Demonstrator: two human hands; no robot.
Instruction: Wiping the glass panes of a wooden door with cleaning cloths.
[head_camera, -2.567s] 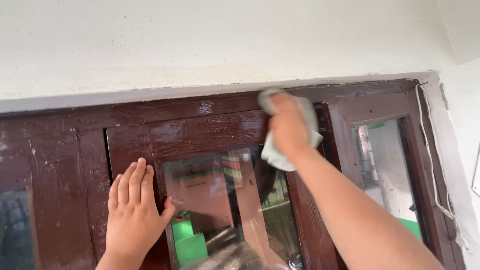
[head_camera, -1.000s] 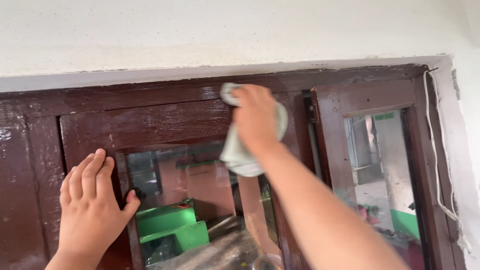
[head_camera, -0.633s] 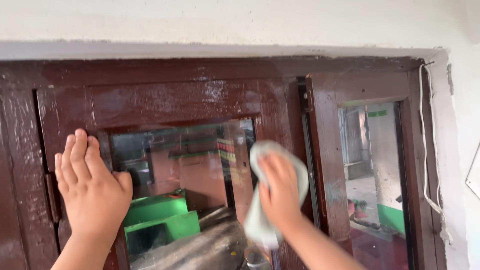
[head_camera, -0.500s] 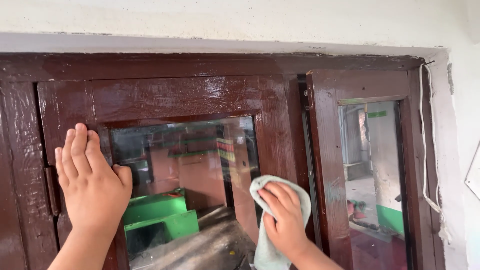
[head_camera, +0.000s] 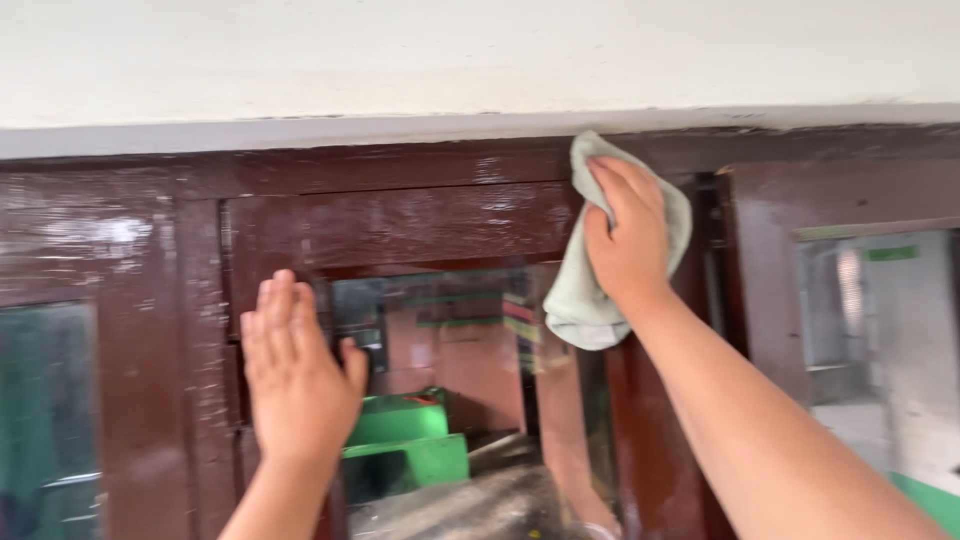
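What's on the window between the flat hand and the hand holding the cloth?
In the head view, between the left hand and the right hand holding the pale green cloth lie the sash's brown top rail and the glass pane.

Glossy painted wood frame (head_camera: 400, 225), soft cloth (head_camera: 580, 290)

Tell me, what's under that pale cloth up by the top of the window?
The cloth lies against the dark brown window frame, pressed there by the right hand. Its lower end hangs over the top corner of the glass pane. The wood directly beneath it is covered.
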